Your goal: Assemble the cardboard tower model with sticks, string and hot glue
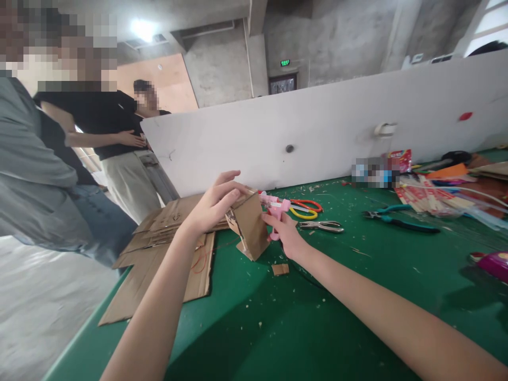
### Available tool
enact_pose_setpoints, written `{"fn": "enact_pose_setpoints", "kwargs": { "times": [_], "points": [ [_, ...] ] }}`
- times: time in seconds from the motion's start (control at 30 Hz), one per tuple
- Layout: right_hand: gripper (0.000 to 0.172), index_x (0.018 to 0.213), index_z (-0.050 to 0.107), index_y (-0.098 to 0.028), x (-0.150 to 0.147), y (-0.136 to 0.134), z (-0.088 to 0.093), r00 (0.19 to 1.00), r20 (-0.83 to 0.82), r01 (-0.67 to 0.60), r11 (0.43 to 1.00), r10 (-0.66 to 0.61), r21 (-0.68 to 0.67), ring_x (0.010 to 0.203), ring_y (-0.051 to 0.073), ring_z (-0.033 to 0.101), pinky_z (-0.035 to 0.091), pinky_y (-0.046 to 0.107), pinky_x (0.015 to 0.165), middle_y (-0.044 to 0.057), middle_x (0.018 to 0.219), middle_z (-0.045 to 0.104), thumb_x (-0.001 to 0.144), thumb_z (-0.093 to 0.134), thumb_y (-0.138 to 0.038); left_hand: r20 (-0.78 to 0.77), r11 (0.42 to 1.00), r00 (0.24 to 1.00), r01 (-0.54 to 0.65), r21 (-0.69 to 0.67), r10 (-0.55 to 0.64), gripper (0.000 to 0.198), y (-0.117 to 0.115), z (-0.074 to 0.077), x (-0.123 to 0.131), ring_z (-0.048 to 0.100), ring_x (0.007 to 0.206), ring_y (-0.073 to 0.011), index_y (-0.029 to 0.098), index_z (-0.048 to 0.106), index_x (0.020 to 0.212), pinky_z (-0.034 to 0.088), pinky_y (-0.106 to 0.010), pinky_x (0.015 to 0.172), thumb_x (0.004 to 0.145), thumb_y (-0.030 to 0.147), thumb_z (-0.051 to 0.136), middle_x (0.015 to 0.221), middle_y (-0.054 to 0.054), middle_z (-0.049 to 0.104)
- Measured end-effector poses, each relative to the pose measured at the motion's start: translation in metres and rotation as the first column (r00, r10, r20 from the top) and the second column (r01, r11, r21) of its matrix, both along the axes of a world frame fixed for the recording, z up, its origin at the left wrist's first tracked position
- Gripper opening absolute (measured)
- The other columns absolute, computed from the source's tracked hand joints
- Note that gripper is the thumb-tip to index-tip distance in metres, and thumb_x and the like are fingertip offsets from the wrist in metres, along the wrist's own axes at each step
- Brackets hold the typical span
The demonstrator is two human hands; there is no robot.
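My left hand [214, 203] grips the top edge of a small folded cardboard piece [251, 226] that stands on the green table [337, 296]. My right hand [286, 233] is closed around the handle of a pink glue gun [274, 205], whose nozzle points at the cardboard piece. A small cardboard scrap [280, 269] lies on the table just below my right hand.
Flattened cardboard sheets [166, 248] lie at the table's left edge. Scissors with red and yellow handles [305, 208], a metal punch [320, 226] and teal pliers [399, 219] lie beyond. Clutter fills the far right. A white board [337, 121] backs the table. People stand at left.
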State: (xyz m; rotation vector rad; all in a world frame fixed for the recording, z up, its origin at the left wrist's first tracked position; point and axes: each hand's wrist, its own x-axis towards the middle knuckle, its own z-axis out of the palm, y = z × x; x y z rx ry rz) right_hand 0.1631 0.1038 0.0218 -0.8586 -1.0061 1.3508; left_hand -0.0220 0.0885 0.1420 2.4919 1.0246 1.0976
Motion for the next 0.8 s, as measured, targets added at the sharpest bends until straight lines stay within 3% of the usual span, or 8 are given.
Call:
{"fn": "enact_pose_setpoints", "kwargs": {
  "times": [0.2, 0.37, 0.5, 0.57, 0.67, 0.8],
  "points": [
    [0.044, 0.097, 0.062, -0.023, 0.004, 0.004, 0.002, 0.996, -0.082, 0.031, 0.999, -0.032, -0.017, 0.097, 0.021, 0.065, 0.042, 0.021, 0.043, 0.004, 0.104, 0.068, 0.063, 0.079, -0.045, 0.003, 0.996, 1.0, -0.014, 0.085, 0.014, 0.056, -0.001, -0.002, 0.001, 0.038, 0.14, -0.0332, 0.018, 0.066, 0.109, 0.028, -0.051, 0.117, 0.097, 0.06, 0.032, 0.138, -0.016, 0.052],
    [0.042, 0.094, 0.059, -0.022, 0.003, 0.009, 0.002, 0.993, -0.096, 0.062, 0.997, -0.067, -0.053, 0.1, 0.024, 0.065, 0.041, 0.02, 0.04, 0.006, 0.102, 0.068, 0.062, 0.077, -0.04, 0.109, 0.994, 0.992, -0.073, 0.078, 0.064, 0.069, 0.002, -0.001, -0.008, 0.041, 0.139, -0.0359, 0.019, 0.056, 0.128, 0.037, -0.057, 0.111, 0.091, 0.073, 0.032, 0.146, -0.017, 0.046],
    [0.042, 0.092, 0.057, -0.022, 0.006, 0.01, 0.005, 0.991, -0.102, 0.079, 0.995, -0.085, -0.057, 0.098, 0.025, 0.067, 0.042, 0.021, 0.039, 0.007, 0.101, 0.068, 0.059, 0.076, -0.038, 0.268, 0.985, 0.949, -0.173, -0.004, 0.167, 0.079, 0.003, -0.007, -0.022, 0.045, 0.135, -0.0373, 0.022, 0.037, 0.145, 0.043, -0.058, 0.105, 0.086, 0.074, 0.044, 0.149, -0.02, 0.041],
    [0.041, 0.092, 0.057, -0.021, 0.008, 0.01, 0.008, 0.99, -0.104, 0.096, 0.994, -0.1, -0.049, 0.097, 0.025, 0.067, 0.042, 0.021, 0.039, 0.007, 0.101, 0.068, 0.059, 0.076, -0.038, 0.32, 0.968, 0.914, -0.241, -0.067, 0.25, 0.093, -0.001, -0.019, -0.026, 0.046, 0.134, -0.0385, 0.021, 0.027, 0.151, 0.044, -0.058, 0.103, 0.079, 0.074, 0.055, 0.148, -0.023, 0.041],
    [0.041, 0.092, 0.059, -0.021, 0.011, 0.011, 0.013, 0.988, -0.103, 0.117, 0.993, -0.119, -0.021, 0.097, 0.025, 0.067, 0.043, 0.021, 0.04, 0.007, 0.099, 0.069, 0.059, 0.075, -0.039, 0.341, 0.913, 0.852, -0.327, -0.245, 0.397, 0.116, -0.017, -0.05, -0.023, 0.042, 0.137, -0.0408, 0.018, 0.015, 0.155, 0.047, -0.057, 0.101, 0.067, 0.069, 0.072, 0.151, -0.026, 0.035],
    [0.042, 0.092, 0.06, -0.021, 0.015, 0.013, 0.02, 0.985, -0.111, 0.136, 0.99, -0.132, 0.028, 0.093, 0.024, 0.068, 0.042, 0.021, 0.04, 0.005, 0.096, 0.069, 0.057, 0.076, -0.039, 0.28, 0.769, 0.786, -0.35, -0.535, 0.552, 0.13, -0.048, -0.1, 0.001, 0.046, 0.134, -0.0418, 0.017, 0.005, 0.156, 0.05, -0.053, 0.097, 0.059, 0.054, 0.084, 0.157, -0.026, 0.024]
  ]
}}
